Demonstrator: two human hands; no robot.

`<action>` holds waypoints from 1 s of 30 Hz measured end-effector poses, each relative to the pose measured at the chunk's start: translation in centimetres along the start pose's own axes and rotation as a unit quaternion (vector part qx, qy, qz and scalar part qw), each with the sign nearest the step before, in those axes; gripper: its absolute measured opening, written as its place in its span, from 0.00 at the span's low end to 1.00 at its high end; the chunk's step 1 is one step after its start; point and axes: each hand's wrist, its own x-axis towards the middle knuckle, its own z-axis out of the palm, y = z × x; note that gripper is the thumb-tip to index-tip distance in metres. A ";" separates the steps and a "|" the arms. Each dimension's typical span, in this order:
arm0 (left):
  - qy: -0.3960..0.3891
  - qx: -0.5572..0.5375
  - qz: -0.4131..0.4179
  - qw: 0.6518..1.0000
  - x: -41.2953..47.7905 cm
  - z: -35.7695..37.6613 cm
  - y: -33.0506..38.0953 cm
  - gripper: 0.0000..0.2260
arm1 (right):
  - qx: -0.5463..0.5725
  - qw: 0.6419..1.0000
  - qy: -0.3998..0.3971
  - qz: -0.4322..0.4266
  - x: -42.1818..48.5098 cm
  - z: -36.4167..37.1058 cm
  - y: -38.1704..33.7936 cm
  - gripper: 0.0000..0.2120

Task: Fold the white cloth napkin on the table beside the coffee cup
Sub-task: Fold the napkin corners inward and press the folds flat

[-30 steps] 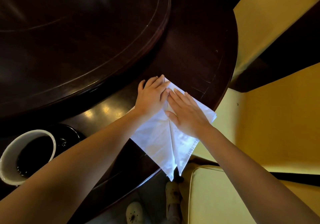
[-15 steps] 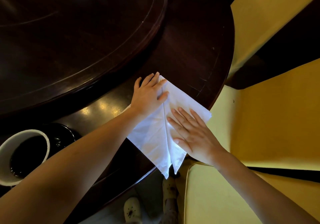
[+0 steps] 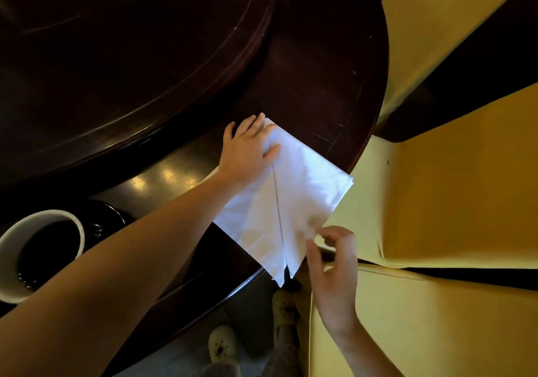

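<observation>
The white cloth napkin (image 3: 305, 184) lies near the dark round table's (image 3: 314, 65) edge, folded into a kite shape with two flaps meeting at a centre seam; its lower tips hang past the edge. My left hand (image 3: 247, 149) presses flat on the napkin's top corner, fingers spread. My right hand (image 3: 334, 271) hovers off the table at the napkin's lower right edge, thumb and forefinger curled and apart, right at the cloth; nothing is clamped between them. The white coffee cup (image 3: 11, 245), holding dark coffee, stands on a dark saucer at the far left.
A raised dark turntable (image 3: 116, 41) fills the table's middle. Yellow-covered chairs (image 3: 451, 187) stand close on the right, one seat (image 3: 407, 333) below my right hand. My feet in pale shoes (image 3: 221, 344) show under the table edge.
My right hand slid off the napkin's right flap, down and back to its lower right edge, and curled its fingers. My left hand stayed on the top corner.
</observation>
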 end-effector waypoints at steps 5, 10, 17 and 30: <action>0.017 -0.021 -0.010 1.000 0.0 -0.2 0.1 0.20 | 0.183 0.903 -0.093 0.377 -0.4 1.5 -1.6 0.13; 0.029 -0.086 -0.066 0.994 1.1 -2.1 1.0 0.21 | 0.215 0.877 -0.136 0.407 -0.8 0.8 -2.6 0.10; -0.086 -0.193 -0.150 0.966 3.6 -4.0 0.7 0.06 | 0.255 0.847 -0.176 0.433 -0.5 0.4 -3.9 0.10; 0.018 -0.160 -0.151 0.975 6.3 -6.0 -0.7 0.07 | -0.048 0.976 -0.079 0.197 1.7 3.0 -5.5 0.13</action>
